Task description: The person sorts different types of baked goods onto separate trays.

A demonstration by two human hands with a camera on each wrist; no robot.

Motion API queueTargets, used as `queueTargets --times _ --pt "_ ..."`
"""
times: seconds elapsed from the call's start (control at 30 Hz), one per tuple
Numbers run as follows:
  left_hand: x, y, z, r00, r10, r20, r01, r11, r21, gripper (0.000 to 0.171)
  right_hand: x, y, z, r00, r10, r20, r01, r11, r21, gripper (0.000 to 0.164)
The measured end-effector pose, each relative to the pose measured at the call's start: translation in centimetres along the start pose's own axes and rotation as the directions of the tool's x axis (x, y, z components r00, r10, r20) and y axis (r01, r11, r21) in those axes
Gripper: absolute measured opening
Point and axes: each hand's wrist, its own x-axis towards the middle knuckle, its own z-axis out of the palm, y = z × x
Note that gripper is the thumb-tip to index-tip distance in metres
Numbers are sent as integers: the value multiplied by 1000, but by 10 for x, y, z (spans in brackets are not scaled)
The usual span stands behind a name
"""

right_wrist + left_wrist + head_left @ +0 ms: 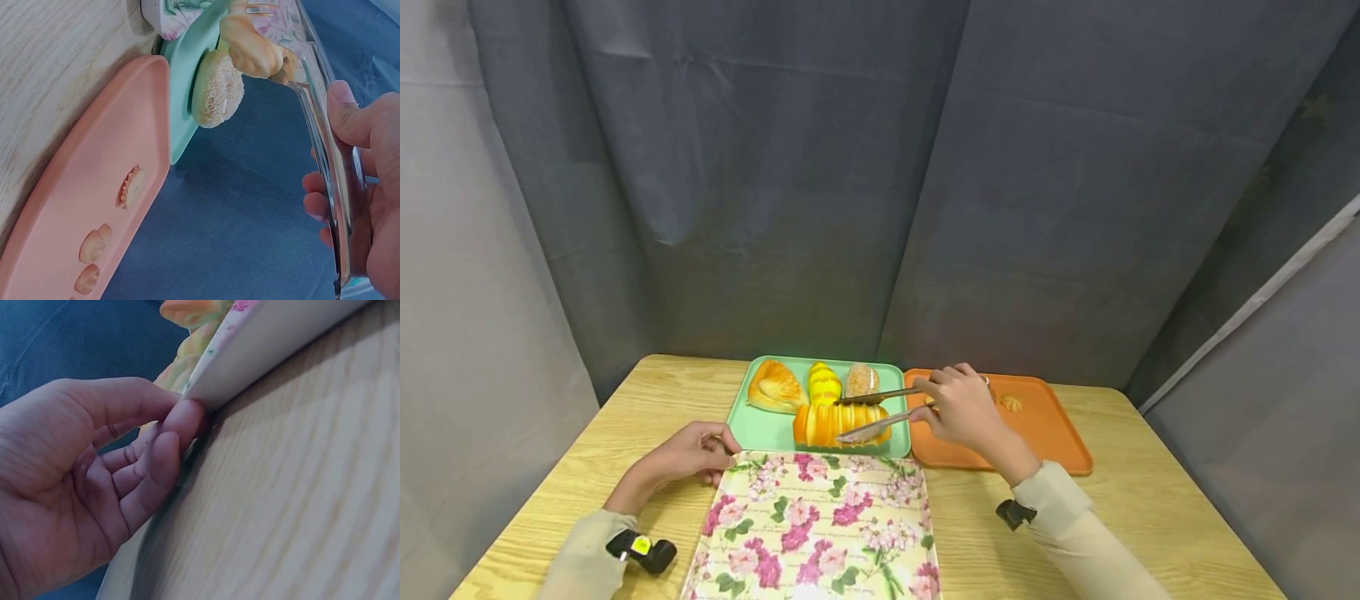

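Observation:
My left hand (700,450) pinches the far-left corner of a floral tray (827,506) between thumb and fingers. In the left wrist view, the tray's pale underside (262,353) slants up from the wooden tabletop. Metal tongs (868,432) are in my right hand (964,408), thumb on one arm and fingers round the other. The tongs' ends lie on both sides of a ridged orange-yellow loaf (820,425), over the near part of a green tray (760,438). The right wrist view shows the loaf (250,47) between the tongs' tips.
Behind the loaf on the green tray are a shell-shaped pastry (775,386), a yellow roll (824,382) and a seed-topped bun (861,380). An orange tray (1045,433) at the right holds several small cookies (1011,403). Grey curtains (775,208) stand round the wooden table (1120,500).

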Motion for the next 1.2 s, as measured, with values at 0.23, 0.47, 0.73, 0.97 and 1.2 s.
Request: queueTargets --times 0.23,0.47,0.73,0.97,1.2 --pt "0 1 0 1000 -3 20 3 1000 -11 21 1 5 6 998 16 54 -17 1000 22 43" --pt "-1 2 0 1000 -15 22 15 1000 -17 22 1 7 9 993 35 115 -43 997 66 42" --pt "-2 5 1 1000 -24 5 24 1000 -1 22 4 10 9 970 86 226 -109 990 90 39" --pt "0 4 4 999 -20 -35 20 1000 3 22 11 13 9 917 127 377 -170 982 84 42" --pt "1 5 9 996 -48 -71 48 999 7 19 17 17 10 857 159 490 -231 969 91 44"
